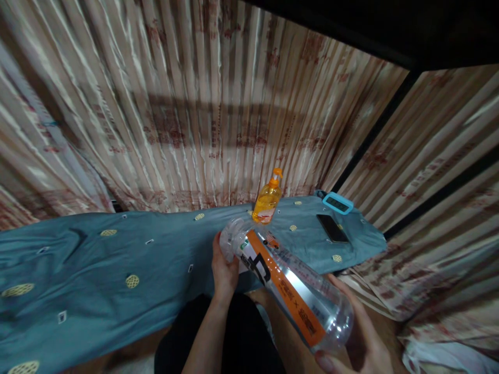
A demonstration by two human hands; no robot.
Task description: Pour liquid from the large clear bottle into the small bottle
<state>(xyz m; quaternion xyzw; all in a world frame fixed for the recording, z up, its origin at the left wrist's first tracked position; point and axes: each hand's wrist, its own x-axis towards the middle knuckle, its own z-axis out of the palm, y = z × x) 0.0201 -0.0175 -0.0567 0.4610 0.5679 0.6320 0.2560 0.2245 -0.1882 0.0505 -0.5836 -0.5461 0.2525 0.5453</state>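
Observation:
A large clear plastic bottle (pixel 286 288) with an orange and silver label lies tilted across the space in front of me, one end up and left, the other down and right. My left hand (pixel 225 272) closes around its upper left end. Around the lower right end curls my right hand (pixel 362 330), with its thumb below and fingers on the far side. Part of the fingers is hidden behind the bottle. Just beyond the bottle's upper end stands a pump bottle (pixel 267 201) of yellow-orange liquid, upright on the teal cloth (pixel 163 259).
At the right of the cloth lie a dark phone (pixel 332 228) and a light-blue digital clock (pixel 338 203). Patterned curtains (pixel 195 119) hang behind and to the right. A black frame post (pixel 374 130) slants down at the right. My dark-clothed legs (pixel 222 337) are below.

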